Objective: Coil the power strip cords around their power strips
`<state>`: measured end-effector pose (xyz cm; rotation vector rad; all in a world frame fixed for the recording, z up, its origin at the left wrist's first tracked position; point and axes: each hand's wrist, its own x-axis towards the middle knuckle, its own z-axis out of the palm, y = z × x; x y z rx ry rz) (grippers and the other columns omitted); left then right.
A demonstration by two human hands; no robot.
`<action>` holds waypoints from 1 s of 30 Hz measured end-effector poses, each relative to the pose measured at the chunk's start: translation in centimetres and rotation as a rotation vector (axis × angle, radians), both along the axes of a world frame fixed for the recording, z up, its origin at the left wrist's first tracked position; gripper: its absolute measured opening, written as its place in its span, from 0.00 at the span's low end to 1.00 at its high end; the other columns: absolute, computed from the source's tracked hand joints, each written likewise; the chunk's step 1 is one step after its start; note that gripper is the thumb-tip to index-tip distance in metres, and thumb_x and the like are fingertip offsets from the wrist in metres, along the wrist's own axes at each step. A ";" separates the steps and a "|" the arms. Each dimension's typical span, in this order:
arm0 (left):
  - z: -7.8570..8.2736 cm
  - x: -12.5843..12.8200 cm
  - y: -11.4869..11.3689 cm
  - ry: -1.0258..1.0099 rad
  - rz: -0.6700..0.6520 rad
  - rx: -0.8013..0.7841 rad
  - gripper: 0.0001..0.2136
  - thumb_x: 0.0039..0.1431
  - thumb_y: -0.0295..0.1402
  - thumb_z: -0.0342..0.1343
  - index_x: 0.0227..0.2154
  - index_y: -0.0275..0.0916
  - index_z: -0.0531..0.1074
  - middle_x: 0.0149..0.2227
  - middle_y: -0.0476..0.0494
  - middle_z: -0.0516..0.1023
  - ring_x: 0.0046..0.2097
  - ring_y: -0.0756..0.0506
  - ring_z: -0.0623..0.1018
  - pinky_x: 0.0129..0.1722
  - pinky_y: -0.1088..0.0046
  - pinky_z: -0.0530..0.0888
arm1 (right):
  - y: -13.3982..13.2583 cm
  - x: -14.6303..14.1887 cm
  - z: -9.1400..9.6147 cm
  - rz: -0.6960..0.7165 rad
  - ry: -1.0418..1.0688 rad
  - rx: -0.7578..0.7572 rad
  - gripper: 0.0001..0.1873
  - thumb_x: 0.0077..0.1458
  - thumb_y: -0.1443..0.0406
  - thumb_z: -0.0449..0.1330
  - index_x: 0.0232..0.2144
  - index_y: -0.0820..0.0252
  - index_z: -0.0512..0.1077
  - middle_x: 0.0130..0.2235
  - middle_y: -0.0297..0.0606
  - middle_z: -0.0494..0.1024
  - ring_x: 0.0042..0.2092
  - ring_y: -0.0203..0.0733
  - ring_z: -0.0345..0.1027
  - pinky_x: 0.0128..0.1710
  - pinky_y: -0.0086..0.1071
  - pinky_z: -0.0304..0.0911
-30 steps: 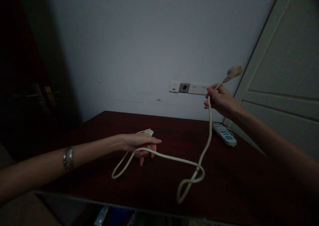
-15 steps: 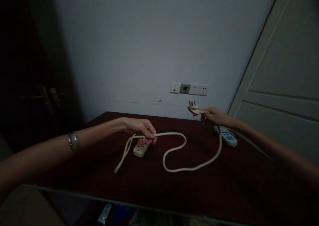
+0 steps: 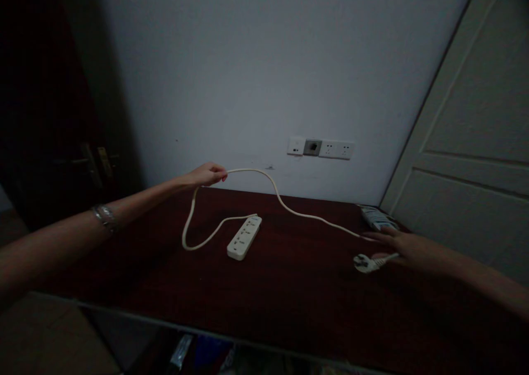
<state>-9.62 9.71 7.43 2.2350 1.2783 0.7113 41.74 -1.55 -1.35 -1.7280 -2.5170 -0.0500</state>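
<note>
A cream power strip (image 3: 244, 236) lies on the dark red table (image 3: 297, 303). Its cream cable (image 3: 289, 208) loops up from the strip to my left hand (image 3: 206, 175), which is raised above the table's far edge and pinched shut on it. From there the cable slopes down to the right to my right hand (image 3: 399, 246), which rests low on the table with the cable passing under its fingers. The white plug (image 3: 363, 263) lies on the table just left of that hand.
A second power strip with blue buttons (image 3: 377, 218) lies at the table's far right corner. A row of wall sockets (image 3: 321, 148) sits above the table. A pale door stands at the right, a dark door with a handle (image 3: 95, 162) at the left.
My left hand has lifted the cable up and back, off the strip. My right hand has dropped from mid-air to the table, and the plug now lies on the surface. The cable's loops have straightened out.
</note>
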 end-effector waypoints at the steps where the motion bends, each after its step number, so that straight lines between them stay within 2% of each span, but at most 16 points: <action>1: 0.0 -0.4 0.1 0.132 -0.009 0.103 0.11 0.53 0.36 0.48 0.22 0.34 0.65 0.17 0.53 0.58 0.19 0.54 0.57 0.21 0.78 0.53 | 0.6 1.3 -0.3 -0.078 -0.007 0.021 0.30 0.47 0.50 0.53 0.51 0.56 0.66 0.50 0.52 0.69 0.41 0.56 0.71 0.40 0.43 0.66; 4: -0.5 -1.2 0.1 0.464 -0.086 0.308 0.10 0.52 0.32 0.48 0.20 0.34 0.67 0.19 0.50 0.63 0.22 0.53 0.60 0.24 0.77 0.55 | 2.0 4.9 -0.2 -0.243 0.035 0.063 0.28 0.48 0.54 0.51 0.51 0.57 0.64 0.51 0.57 0.67 0.42 0.58 0.71 0.41 0.43 0.66; 8: -2.1 -1.9 0.2 0.664 -0.078 0.400 0.07 0.52 0.27 0.47 0.24 0.35 0.70 0.22 0.47 0.69 0.23 0.52 0.63 0.25 0.76 0.54 | 2.4 7.0 0.4 -0.241 -0.050 -0.006 0.19 0.46 0.57 0.52 0.42 0.49 0.71 0.49 0.52 0.71 0.43 0.58 0.70 0.41 0.44 0.66; 12: -3.9 -2.2 1.3 0.777 0.038 0.413 0.07 0.51 0.25 0.48 0.27 0.36 0.71 0.26 0.43 0.73 0.26 0.50 0.66 0.25 0.76 0.54 | 1.8 6.4 0.3 -0.233 -0.123 -0.044 0.12 0.44 0.58 0.54 0.30 0.45 0.76 0.51 0.46 0.70 0.43 0.61 0.70 0.40 0.48 0.66; 15: -5.1 -2.1 2.2 0.805 0.151 0.435 0.07 0.50 0.24 0.48 0.30 0.35 0.71 0.29 0.40 0.74 0.28 0.48 0.68 0.26 0.76 0.56 | 1.7 5.8 0.2 -0.255 -0.143 0.003 0.15 0.46 0.62 0.51 0.31 0.49 0.76 0.52 0.47 0.69 0.40 0.60 0.71 0.39 0.49 0.66; 19: -6.1 -2.5 3.0 0.715 0.251 0.448 0.08 0.53 0.25 0.48 0.33 0.33 0.71 0.28 0.39 0.73 0.28 0.48 0.68 0.28 0.75 0.58 | 2.0 6.1 0.5 -0.228 -0.124 0.046 0.15 0.47 0.63 0.51 0.32 0.52 0.76 0.49 0.50 0.71 0.42 0.59 0.70 0.40 0.47 0.65; 21: -6.2 -3.1 3.4 0.630 0.151 0.370 0.08 0.55 0.29 0.48 0.34 0.34 0.71 0.27 0.42 0.72 0.27 0.49 0.67 0.28 0.76 0.58 | 2.2 6.9 0.8 -0.232 -0.086 0.097 0.13 0.48 0.62 0.51 0.31 0.53 0.76 0.43 0.51 0.75 0.40 0.57 0.71 0.37 0.43 0.65; 23: -6.1 -3.8 3.9 0.564 -0.013 0.203 0.11 0.57 0.36 0.48 0.31 0.35 0.73 0.25 0.44 0.72 0.26 0.51 0.66 0.27 0.77 0.58 | 2.5 7.9 1.1 -0.297 -0.057 0.151 0.14 0.49 0.62 0.51 0.31 0.56 0.75 0.37 0.50 0.77 0.36 0.53 0.72 0.34 0.39 0.65; 26: -6.0 -4.9 4.4 0.478 -0.181 -0.044 0.17 0.56 0.42 0.49 0.25 0.33 0.75 0.21 0.47 0.69 0.22 0.53 0.63 0.24 0.78 0.57 | 2.8 8.9 1.7 -0.416 -0.028 0.189 0.16 0.49 0.63 0.51 0.37 0.61 0.75 0.36 0.51 0.77 0.36 0.51 0.72 0.32 0.35 0.62; 30: -5.4 -5.5 3.7 0.341 -0.291 -0.256 0.15 0.52 0.43 0.53 0.25 0.36 0.77 0.19 0.48 0.68 0.21 0.54 0.61 0.23 0.78 0.55 | 2.8 9.2 2.7 -0.527 0.039 0.304 0.21 0.52 0.64 0.49 0.45 0.68 0.72 0.38 0.56 0.76 0.35 0.50 0.71 0.32 0.35 0.60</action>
